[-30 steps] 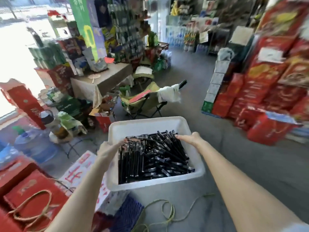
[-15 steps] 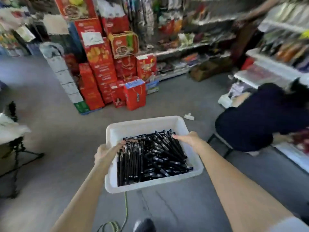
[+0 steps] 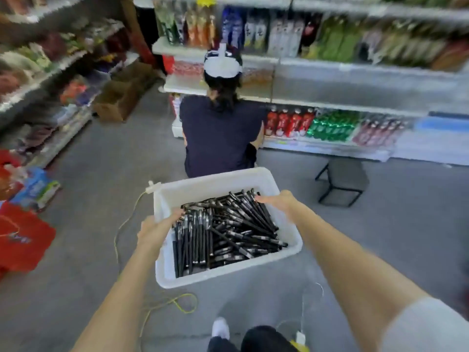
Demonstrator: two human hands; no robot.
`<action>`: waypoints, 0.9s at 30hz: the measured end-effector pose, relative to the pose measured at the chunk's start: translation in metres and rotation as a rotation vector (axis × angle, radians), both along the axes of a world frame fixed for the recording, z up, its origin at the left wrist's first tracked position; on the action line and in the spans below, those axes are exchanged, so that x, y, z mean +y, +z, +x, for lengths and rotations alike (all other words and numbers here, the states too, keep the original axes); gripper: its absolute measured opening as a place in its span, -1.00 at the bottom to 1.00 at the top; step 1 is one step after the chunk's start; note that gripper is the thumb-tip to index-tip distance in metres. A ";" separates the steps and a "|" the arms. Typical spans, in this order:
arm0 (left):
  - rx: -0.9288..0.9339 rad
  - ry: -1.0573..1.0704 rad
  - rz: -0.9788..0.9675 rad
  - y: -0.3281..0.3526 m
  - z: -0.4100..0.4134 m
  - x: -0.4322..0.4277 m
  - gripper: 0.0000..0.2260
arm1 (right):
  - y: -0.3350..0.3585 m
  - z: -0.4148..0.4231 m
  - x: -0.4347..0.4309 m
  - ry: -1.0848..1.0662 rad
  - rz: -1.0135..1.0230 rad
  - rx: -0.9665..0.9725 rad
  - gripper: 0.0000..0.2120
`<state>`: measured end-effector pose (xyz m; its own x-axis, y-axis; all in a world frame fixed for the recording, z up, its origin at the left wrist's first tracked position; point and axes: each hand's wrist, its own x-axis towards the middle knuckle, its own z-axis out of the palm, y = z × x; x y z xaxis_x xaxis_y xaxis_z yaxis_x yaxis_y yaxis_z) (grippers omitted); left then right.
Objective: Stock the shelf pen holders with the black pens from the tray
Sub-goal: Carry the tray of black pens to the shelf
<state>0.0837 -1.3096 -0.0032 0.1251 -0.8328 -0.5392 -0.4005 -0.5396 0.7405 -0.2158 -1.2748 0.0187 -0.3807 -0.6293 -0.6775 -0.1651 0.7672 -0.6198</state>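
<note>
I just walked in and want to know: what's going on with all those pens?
A person in a shop aisle holds a white tray full of black pens above the floor. The left hand grips its left rim, the right hand holds its right rim. Someone else sits ahead, facing the shelves. No pen holder shows yet.

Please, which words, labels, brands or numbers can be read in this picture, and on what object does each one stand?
No text here can be read.
red bag: pale print, too blurred to read.
red pouches on the bottom shelf: labels smeared by motion.
black pens: pale markings, too small to read.
white tray: no label shows.
</note>
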 end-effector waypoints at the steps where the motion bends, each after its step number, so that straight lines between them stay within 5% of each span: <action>1: 0.015 -0.035 0.003 0.002 -0.014 -0.018 -0.20 | -0.001 -0.011 -0.003 -0.060 -0.003 -0.005 -0.02; 4: 0.052 -0.152 -0.007 0.005 -0.061 -0.068 -0.03 | -0.010 -0.048 -0.008 -0.241 0.002 -0.018 -0.06; 8: 0.026 -0.311 -0.012 -0.005 -0.132 -0.120 -0.35 | -0.022 -0.097 -0.015 -0.382 0.005 -0.038 -0.06; 12: -0.006 -0.417 0.033 -0.020 -0.207 -0.161 -0.31 | -0.032 -0.158 -0.031 -0.492 0.002 -0.030 -0.10; 21: -0.010 -0.485 0.048 -0.044 -0.386 -0.273 -0.47 | -0.047 -0.321 -0.123 -0.575 0.031 -0.020 -0.13; 27: 0.006 -0.491 0.039 -0.039 -0.488 -0.363 -0.38 | -0.035 -0.420 -0.206 -0.597 0.027 -0.002 -0.05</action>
